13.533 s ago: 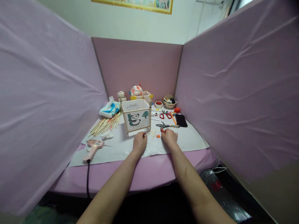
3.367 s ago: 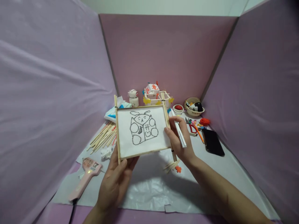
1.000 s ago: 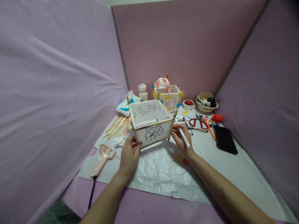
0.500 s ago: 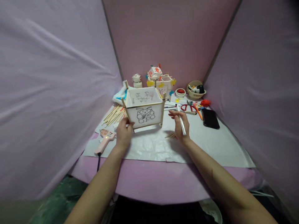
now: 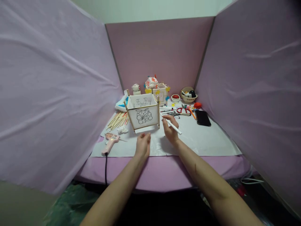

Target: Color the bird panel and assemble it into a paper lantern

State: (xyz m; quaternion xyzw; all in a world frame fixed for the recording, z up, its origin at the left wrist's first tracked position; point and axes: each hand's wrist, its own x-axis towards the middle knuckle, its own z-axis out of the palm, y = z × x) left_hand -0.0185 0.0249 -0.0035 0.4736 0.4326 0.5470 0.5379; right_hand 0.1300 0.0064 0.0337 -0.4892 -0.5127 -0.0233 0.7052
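A square paper lantern (image 5: 154, 117) with a wooden stick frame stands on the white sheet. Its front panel carries a black line drawing of a rabbit with a book; birds are drawn on an inner panel. My left hand (image 5: 143, 145) is just in front of the lantern's lower edge, apart from it, with fingers curled together; whether anything is inside them is hidden. To the right of the lantern, my right hand (image 5: 171, 129) is closed around a white marker (image 5: 176, 129), which slants toward the lantern's right post. A pink hot glue gun (image 5: 110, 143) lies left of my left hand.
Wooden sticks (image 5: 118, 120) and a crumpled white tissue (image 5: 122, 129) lie at left. Behind stand a jar (image 5: 136, 89) and a decorated lantern (image 5: 162, 93). Red-handled scissors (image 5: 184, 110), a bowl (image 5: 189, 98) and a black phone (image 5: 203, 118) are at right. Fabric walls enclose three sides.
My left hand has let go of the lantern's lower left corner and moved right, in front of it. My right hand, with the marker, is nearer the lantern. The camera view has tilted up.
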